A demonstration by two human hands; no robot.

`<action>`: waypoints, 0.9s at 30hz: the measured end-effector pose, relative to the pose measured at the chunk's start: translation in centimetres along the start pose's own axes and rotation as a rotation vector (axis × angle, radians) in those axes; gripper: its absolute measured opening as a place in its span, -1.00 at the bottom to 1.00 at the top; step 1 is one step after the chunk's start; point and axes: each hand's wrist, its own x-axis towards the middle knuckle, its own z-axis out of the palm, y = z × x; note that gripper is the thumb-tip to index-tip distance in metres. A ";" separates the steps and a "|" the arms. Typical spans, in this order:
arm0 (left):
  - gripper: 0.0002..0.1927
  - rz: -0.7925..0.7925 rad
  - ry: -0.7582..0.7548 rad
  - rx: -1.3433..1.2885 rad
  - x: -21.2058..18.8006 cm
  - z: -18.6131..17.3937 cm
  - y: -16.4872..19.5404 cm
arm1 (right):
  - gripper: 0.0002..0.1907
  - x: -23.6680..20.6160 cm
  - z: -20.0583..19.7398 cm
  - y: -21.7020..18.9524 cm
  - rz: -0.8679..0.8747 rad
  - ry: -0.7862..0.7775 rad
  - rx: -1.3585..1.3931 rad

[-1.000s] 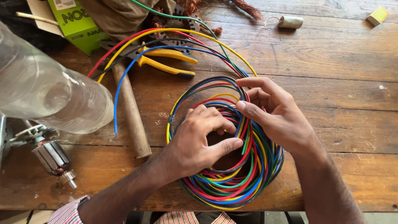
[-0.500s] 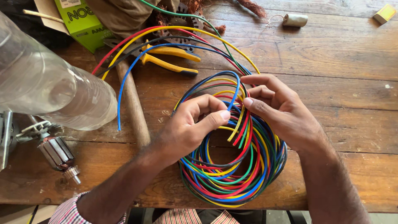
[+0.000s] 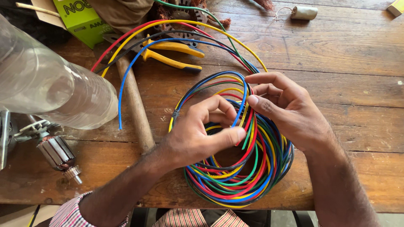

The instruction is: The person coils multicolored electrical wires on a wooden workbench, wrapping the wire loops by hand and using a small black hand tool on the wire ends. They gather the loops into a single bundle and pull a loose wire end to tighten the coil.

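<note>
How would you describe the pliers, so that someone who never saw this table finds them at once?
Start at the wooden table and the coil of coloured wires under both hands. Beyond the coil, towards the far edge, loose wire ends fan out, and the pliers lie under them. Their yellow handles set them apart from the brown wooden hammer handle beside them.

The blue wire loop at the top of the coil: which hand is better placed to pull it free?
Probably the right hand: its fingers already touch the blue wire where it arches over the coil. The left hand sits lower, inside the coil.
</note>
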 end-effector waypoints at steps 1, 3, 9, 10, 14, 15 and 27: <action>-0.71 -0.033 -0.012 -0.005 -0.1 0.1 0.1 | -0.56 0.0 0.0 0.0 -0.003 0.002 -0.002; -0.67 -0.046 -0.033 -0.020 -0.1 0.1 0.1 | -0.54 0.0 0.0 0.0 -0.022 -0.006 -0.064; -0.66 -0.022 -0.041 -0.045 0.1 -0.3 -0.3 | -0.53 0.0 -0.4 0.1 -0.069 -0.033 -0.086; -0.66 -0.029 -0.037 -0.033 0.1 -0.4 -0.4 | -0.53 0.0 -0.4 0.1 -0.077 -0.032 -0.096; -0.67 -0.037 -0.037 -0.021 0.1 -0.4 -0.6 | -0.53 -0.2 -0.6 0.2 -0.071 -0.016 -0.103; -0.67 -0.011 -0.046 -0.032 0.1 -0.4 -0.6 | -0.53 -0.2 -0.6 0.2 -0.071 -0.012 -0.106; -0.64 -0.040 -0.080 -0.042 0.2 -0.2 -0.3 | -0.51 0.0 0.2 0.2 -0.136 0.033 -0.011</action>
